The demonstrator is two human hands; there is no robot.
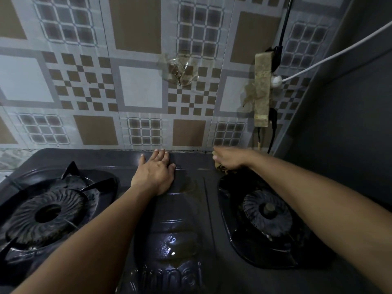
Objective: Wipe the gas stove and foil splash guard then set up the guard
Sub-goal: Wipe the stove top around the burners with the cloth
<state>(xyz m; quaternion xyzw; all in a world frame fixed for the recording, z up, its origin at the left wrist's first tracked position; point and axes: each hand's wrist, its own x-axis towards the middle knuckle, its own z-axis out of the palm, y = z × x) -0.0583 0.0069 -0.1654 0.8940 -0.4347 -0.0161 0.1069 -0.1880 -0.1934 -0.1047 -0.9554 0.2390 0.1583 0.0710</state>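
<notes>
My left hand [154,174] presses flat on the gas stove [191,209] between its 2 burners, holding nothing. My right hand [228,159] pushes a brownish cloth [220,167] along the stove's back edge; its finger curl is blurred. Behind the stove hang cables [272,132]; a wide swipe might snag them. No foil guard visible.
</notes>
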